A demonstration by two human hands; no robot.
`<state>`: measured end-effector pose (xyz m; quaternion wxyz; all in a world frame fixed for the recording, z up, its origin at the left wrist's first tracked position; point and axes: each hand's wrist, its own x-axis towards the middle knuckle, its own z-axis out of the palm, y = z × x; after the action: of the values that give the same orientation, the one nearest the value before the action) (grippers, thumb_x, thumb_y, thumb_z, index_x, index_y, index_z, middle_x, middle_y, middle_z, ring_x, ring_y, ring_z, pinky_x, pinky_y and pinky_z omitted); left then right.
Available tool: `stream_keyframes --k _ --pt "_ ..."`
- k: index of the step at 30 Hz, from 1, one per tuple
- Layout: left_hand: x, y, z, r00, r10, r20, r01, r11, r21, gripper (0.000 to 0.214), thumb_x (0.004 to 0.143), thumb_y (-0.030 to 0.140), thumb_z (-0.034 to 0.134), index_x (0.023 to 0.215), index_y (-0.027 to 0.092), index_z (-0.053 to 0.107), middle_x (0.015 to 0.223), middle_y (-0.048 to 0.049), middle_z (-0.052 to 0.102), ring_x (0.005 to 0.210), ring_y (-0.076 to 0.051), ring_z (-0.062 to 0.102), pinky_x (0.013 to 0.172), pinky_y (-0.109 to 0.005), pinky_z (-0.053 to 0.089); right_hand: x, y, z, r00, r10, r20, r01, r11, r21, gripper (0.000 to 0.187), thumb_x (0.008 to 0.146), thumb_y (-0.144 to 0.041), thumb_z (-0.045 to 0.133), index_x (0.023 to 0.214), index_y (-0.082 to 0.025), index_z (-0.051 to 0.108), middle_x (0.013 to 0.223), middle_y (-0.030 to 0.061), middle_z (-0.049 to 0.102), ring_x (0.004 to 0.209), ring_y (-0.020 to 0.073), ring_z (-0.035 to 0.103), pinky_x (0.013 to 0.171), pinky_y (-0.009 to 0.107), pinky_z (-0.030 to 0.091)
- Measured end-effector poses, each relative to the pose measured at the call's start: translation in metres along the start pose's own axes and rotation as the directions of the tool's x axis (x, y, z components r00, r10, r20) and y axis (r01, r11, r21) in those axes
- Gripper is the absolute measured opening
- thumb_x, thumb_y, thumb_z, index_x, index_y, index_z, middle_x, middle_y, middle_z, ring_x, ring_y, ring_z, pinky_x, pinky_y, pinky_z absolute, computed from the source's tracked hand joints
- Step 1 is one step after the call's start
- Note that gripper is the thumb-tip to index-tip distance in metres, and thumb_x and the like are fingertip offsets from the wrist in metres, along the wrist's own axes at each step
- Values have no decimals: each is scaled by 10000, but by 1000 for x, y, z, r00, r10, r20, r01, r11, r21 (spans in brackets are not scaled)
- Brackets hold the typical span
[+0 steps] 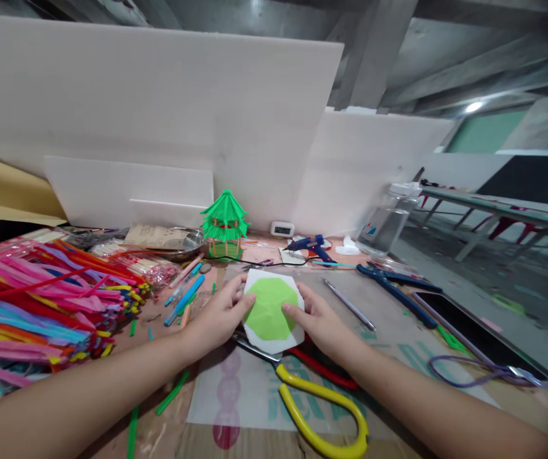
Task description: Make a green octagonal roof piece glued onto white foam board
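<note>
Between my two hands is a white piece of paper or card with a light green, many-sided paper shape on its face. My left hand grips its left edge, thumb lying on the green. On the opposite edge, my right hand pinches it with the thumb on top. Its fingers underneath are mostly hidden. Below the card lie scissors with yellow handles, their blades partly covered by the card. A red-handled tool lies beside them, partly under my right hand.
Bundles of coloured pipe cleaners crowd the left. A small green pagoda model stands at the back, near a glue gun. To the right are a pen, blue pliers, a phone and a clear bottle.
</note>
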<state>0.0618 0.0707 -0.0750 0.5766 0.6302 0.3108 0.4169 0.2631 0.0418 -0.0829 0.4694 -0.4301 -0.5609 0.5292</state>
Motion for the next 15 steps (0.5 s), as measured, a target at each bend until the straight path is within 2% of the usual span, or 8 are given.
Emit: stream_keyframes --k 5,10,15 --pt "3 1 -3 999 -52 14 51 998 47 463 838 452 666 1176 166 530 957 -81 756 786 -222 720 664 -299 575 -2 -3 0 1000 18 -14 -20 996 -82 536 781 -445 755 1223 -216 555 1158 84 718 974 277 693 758 369 580" --pt "5 -1 -4 1000 -19 11 16 980 198 482 755 375 790 1141 174 582 1126 -103 718 1001 -271 688 760 -310 570 -4 -4 2 1000 18 19 -15 991 -134 529 781 -464 767 1200 -195 588 1113 81 732 856 237 700 706 340 572" --pt "3 -5 -2 996 -24 89 17 997 82 426 834 460 689 1108 156 571 1012 -94 708 877 -240 682 717 -317 565 -4 -10 3 997 23 76 -15 995 -100 520 875 -646 574 1036 -164 680 884 59 757 711 213 688 678 333 544"
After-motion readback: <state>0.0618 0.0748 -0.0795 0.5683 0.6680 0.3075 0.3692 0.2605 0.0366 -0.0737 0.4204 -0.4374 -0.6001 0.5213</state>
